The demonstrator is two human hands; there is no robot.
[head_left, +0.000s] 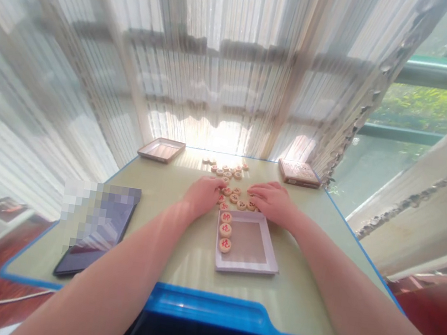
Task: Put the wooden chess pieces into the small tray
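Loose round Chinese chess pieces [234, 198] with red or dark characters lie between my hands on the table. My left hand [203, 193] is at the left side of the pile, its fingers drawn together at a piece [225, 180]. Across from it, my right hand [272, 201] reaches over the right side with fingers stretched and slightly apart, touching or just above pieces there. Nearer to me is a shallow white box tray [264, 270]. Along its left wall stands a column of three red-character pieces [225, 230], faces up.
A dark tablet [102, 233] lies on the left of the pale table [183, 268], which has a blue edge. At the back stand an open box lid [161, 150] on the left and a flat box [299, 173] on the right. Sheer curtains [228, 78] hang behind.
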